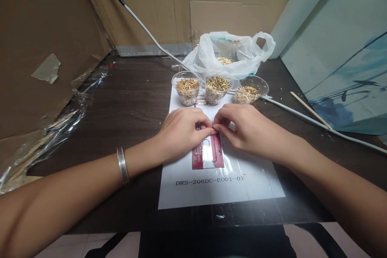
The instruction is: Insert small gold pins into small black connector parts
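My left hand [189,129] and my right hand [242,129] meet over a white printed sheet [187,193], thumb and forefinger of each pinched together. Their fingertips almost touch; whatever they hold is too small to make out. Beneath them, a red-and-white printed picture [208,157] shows on the sheet, its upper part hidden by my fingers. Just beyond my hands stand three clear plastic cups of small gold-coloured metal pins: the left cup [187,88], the middle cup [218,88] and the right cup [249,88], which holds fewer pins.
Behind the cups sits a white plastic bag [205,54] with more gold pins inside. A white cable [302,113] runs across the dark table [133,92]. A thin wooden stick [311,109] lies at the right. Cardboard walls [145,8] enclose the left and back.
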